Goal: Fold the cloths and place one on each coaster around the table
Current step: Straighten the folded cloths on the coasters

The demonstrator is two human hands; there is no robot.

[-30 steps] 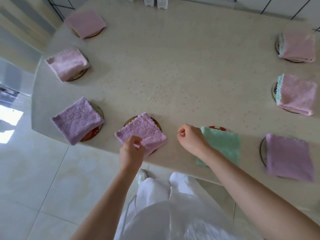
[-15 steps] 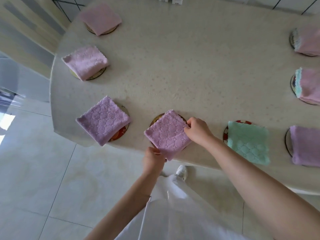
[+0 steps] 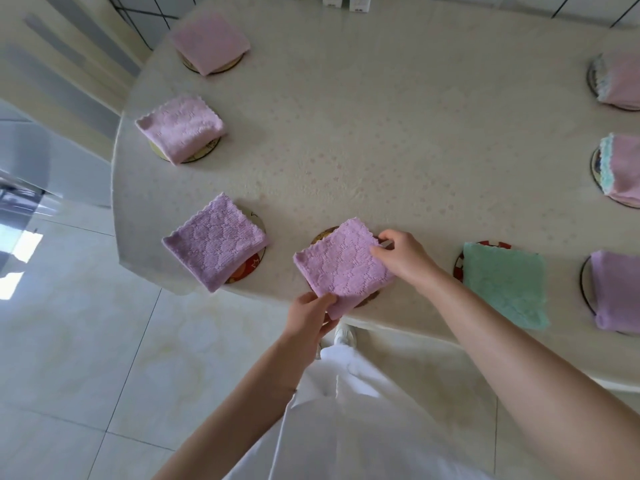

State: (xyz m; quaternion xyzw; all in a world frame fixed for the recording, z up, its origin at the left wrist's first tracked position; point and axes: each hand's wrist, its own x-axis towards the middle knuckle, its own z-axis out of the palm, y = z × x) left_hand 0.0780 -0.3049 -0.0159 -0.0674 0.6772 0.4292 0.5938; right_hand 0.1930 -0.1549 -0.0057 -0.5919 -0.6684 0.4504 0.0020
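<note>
A folded purple cloth (image 3: 341,266) lies on a round coaster (image 3: 321,235) at the table's near edge. My left hand (image 3: 310,315) pinches its near corner, which overhangs the edge. My right hand (image 3: 401,252) pinches its right corner. Left of it a second purple cloth (image 3: 214,242) covers a coaster (image 3: 251,268). To the right a green cloth (image 3: 504,284) lies on a red-rimmed coaster (image 3: 459,268). Further folded cloths sit on coasters round the table: pink ones (image 3: 180,128) (image 3: 209,41) at the left, others (image 3: 621,168) (image 3: 614,291) at the right.
The cream table (image 3: 381,133) fills the upper view, its curved edge running close in front of me. White boxes (image 3: 358,1) stand at the far edge. Pale floor tiles (image 3: 86,341) lie at the left. My white clothing and a shoe (image 3: 344,336) show below.
My right hand moved from the table beside the green cloth onto the purple cloth's right corner. My left hand slid to its near corner. The view shifted left.
</note>
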